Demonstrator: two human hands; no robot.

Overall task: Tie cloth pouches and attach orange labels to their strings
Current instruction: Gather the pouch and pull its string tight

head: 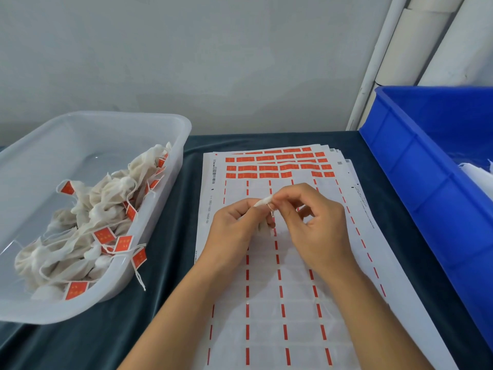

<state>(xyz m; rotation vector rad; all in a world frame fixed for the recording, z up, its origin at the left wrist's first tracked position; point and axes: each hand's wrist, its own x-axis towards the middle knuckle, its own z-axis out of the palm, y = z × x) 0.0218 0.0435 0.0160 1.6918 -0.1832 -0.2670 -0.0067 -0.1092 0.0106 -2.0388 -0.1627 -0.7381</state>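
My left hand (236, 225) grips a small white cloth pouch (262, 202) by its gathered neck, above the label sheet. My right hand (312, 222) pinches the pouch's thin white string (271, 209) just right of the neck. Most of the pouch's body is hidden inside my left palm. Under both hands lies a stack of white label sheets (266, 303). Rows of orange labels (266, 168) remain at its far end, and the nearer rows are peeled bare.
A clear plastic tub (170, 156) at the left holds several tied pouches with orange labels (105, 235). A blue crate (416, 166) stands at the right with white cloth (480, 174) inside. Dark cloth (165, 236) covers the table. White pipes (400, 49) lean at the back right.
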